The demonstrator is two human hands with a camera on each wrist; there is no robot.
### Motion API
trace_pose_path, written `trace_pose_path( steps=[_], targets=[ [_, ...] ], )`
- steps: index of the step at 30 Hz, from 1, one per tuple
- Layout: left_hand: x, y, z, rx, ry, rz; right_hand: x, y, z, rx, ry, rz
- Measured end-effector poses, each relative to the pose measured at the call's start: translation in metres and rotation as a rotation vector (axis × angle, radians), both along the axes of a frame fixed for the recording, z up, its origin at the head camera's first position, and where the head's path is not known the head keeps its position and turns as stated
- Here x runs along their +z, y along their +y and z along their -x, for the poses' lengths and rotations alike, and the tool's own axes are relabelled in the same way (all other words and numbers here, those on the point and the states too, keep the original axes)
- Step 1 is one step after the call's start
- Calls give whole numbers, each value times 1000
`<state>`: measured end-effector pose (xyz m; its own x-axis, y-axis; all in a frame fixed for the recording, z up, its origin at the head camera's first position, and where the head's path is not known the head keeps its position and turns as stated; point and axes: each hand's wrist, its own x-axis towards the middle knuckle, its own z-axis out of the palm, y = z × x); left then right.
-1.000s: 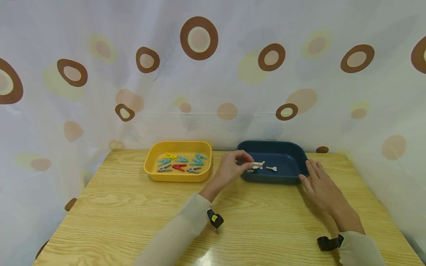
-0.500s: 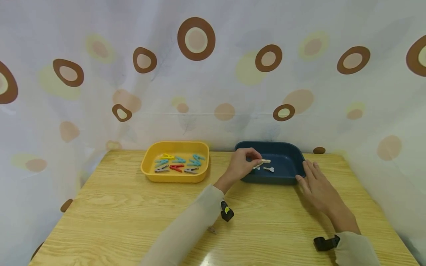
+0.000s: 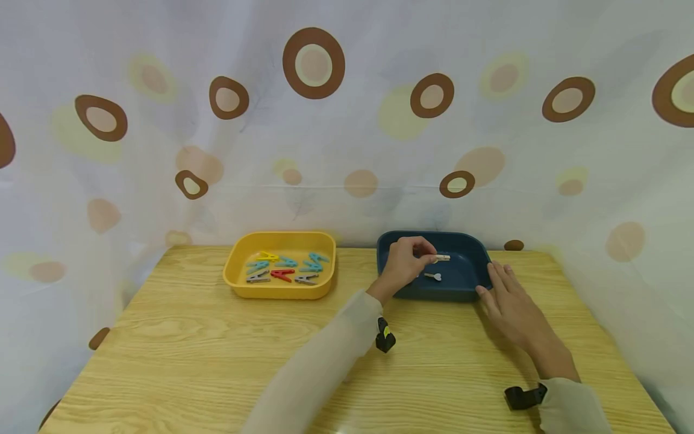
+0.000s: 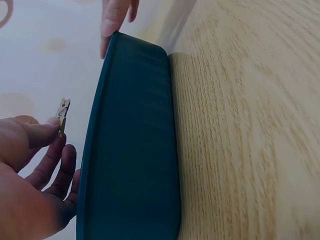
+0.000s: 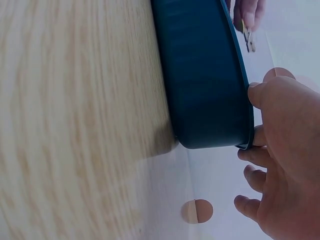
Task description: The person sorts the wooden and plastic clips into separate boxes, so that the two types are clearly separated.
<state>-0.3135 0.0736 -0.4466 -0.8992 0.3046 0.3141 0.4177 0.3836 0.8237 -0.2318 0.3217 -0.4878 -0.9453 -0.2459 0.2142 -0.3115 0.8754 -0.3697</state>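
Observation:
Over the dark blue tray [image 3: 455, 295], my left hand [image 3: 403, 262] pinches a small wooden clothespin [image 3: 443, 258] between thumb and fingertips. The left wrist view shows that clothespin [image 4: 63, 112] sticking up from the fingertips, above the rim. On the tray's floor lies another small clothespin with a white heart [image 3: 436, 277]; my left hand hides part of the floor beside it. At the tray's right front corner rests my right hand [image 3: 517, 310], fingers extended along the side and thumb on the front rim. Its thumb [image 5: 256, 95] touches the rim in the right wrist view.
To the left stands a yellow tray [image 3: 279, 292] with several plastic clothespins, among them a red one [image 3: 282, 275] and a yellow one [image 3: 267, 256]. Both trays stand at the back of the wooden table [image 3: 190, 355], before a patterned curtain [image 3: 358, 120].
My left hand has moved right and farther over the blue tray, carrying the wooden clothespin. My right hand stays at the tray's corner. The whole view has shifted slightly.

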Motion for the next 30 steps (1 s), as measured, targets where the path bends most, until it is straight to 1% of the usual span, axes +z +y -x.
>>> trace_pose_path(
  steps=[8,12,17,22,30],
  targets=[
    [-6,12,13,28,-2,21,-1,-1,0,-5,6,-2],
    [-9,19,18,37,-12,7,1,-2,-1,-11,-6,3],
    [-15,27,23,65,-34,1,2,-3,-2,-15,-18,10],
    [-18,32,26,69,-52,-5,1,-3,-2,-19,-11,5],
    [-17,37,27,65,-34,-6,2,-2,-2,-22,-2,-2]
  ],
)
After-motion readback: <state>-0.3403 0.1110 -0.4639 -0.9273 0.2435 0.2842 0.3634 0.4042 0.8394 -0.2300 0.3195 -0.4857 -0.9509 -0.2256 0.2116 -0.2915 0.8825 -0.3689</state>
